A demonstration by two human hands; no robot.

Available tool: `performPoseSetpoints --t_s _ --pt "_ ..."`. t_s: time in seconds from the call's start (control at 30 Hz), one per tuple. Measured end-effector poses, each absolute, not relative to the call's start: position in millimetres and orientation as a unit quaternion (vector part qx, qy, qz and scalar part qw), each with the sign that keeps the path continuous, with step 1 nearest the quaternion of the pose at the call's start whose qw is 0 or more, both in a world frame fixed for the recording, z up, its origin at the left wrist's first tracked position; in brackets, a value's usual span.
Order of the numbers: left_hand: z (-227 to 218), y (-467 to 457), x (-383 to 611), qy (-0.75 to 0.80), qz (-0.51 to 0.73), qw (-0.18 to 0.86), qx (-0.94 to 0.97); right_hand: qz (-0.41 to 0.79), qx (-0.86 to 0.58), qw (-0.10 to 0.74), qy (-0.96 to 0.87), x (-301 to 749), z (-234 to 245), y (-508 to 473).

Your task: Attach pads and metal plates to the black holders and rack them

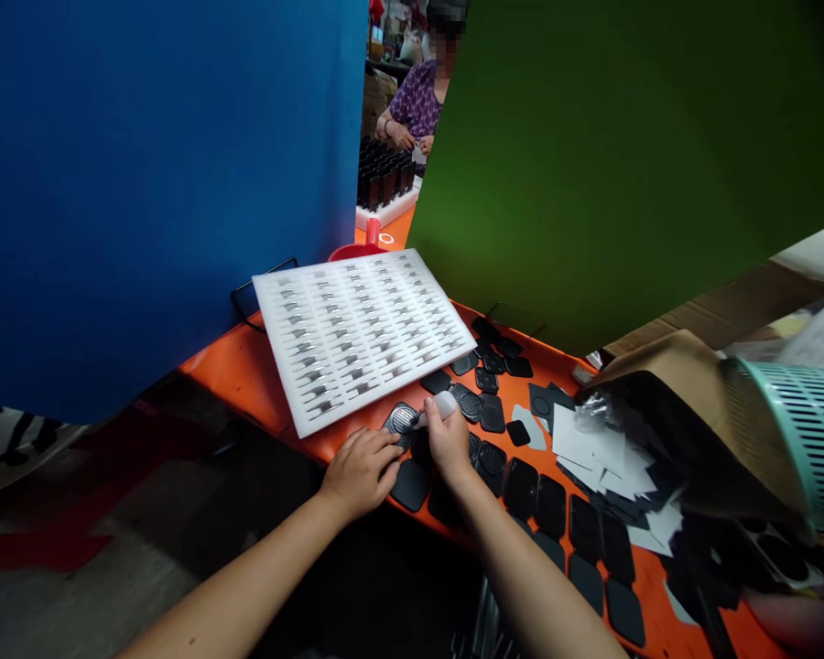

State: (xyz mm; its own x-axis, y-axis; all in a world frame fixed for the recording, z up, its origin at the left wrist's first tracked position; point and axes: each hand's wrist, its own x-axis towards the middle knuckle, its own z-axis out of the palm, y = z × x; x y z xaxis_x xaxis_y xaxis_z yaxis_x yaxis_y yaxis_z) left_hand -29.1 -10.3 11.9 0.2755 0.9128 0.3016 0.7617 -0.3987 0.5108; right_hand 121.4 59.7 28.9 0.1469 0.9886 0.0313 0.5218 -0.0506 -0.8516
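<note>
My left hand [361,469] rests curled on the front edge of the orange table [247,371], its fingertips touching a black meshed square pad [402,420]. My right hand [448,441] is closed around a small white tool or piece [443,405], held just right of that pad. Several black rounded-square pads [550,506] lie in rows around and to the right of both hands. A white foam tray [357,334] with rows of small metal parts lies tilted behind the hands.
White paper squares [594,450] are heaped right of the pads. A brown bag [687,384] and a pale green slotted basket [814,439] stand at the right. Blue [165,183] and green [624,156] panels screen the back. Another person [416,105] works beyond a tray of black parts [383,178].
</note>
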Motion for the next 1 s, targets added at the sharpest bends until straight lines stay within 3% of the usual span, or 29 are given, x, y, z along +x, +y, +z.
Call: performPoseSetpoints --t_s 0.2,0.47,0.77,0.87,1.0 --pt "9.3 -10.2 -29.0 0.536 0.282 0.129 0.785 0.383 -0.630 0.441 -0.512 101.5 28.0 78.9" --pt "14.4 -9.7 -29.1 0.534 0.286 0.126 0.785 0.312 -0.646 0.394 -0.575 89.3 24.4 80.1" --pt "13.1 -9.5 -30.7 0.527 0.282 0.136 0.790 0.302 -0.646 0.405 -0.573 94.7 26.1 82.9" --pt "14.2 -9.3 -30.3 0.531 0.274 0.136 0.791 0.371 -0.630 0.459 -0.504 97.6 28.6 84.4" --pt "14.2 -7.8 -31.4 0.536 0.263 0.153 0.787 0.555 -0.549 0.546 -0.305 119.3 40.8 91.3"
